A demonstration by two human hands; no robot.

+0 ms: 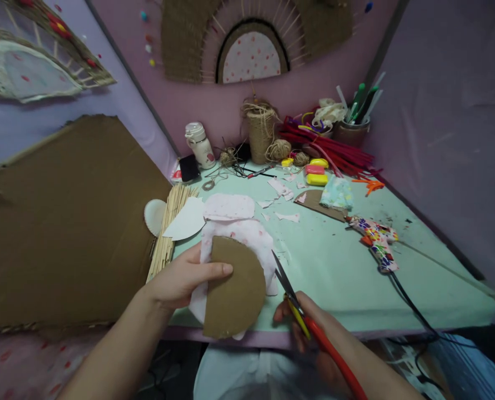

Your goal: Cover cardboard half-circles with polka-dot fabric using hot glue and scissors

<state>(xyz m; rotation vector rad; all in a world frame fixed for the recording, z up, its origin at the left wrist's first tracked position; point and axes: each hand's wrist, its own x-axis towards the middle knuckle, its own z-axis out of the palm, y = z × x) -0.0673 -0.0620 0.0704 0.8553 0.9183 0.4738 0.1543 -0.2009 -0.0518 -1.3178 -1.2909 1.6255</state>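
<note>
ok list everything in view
cardboard semicircle: one, brown, front centre
spotted sheets: count unclear, pinkish, behind semicircle
scissors: one, red and yellow, front
scraps: several, pinkish, centre
glue gun: one, multicoloured, right
sticks: many, tan, left
bottle: one, white, back left
twine spool: one, tan, back centre
pipe cleaners: many, red, back right
packets: several, yellow, pink, back right
cardboard sheet: one, brown, left
wall decorations: two, tan, top
table: one, pale green, centre
left hand: one, holding semicircle
right hand: one, holding scissors
</note>
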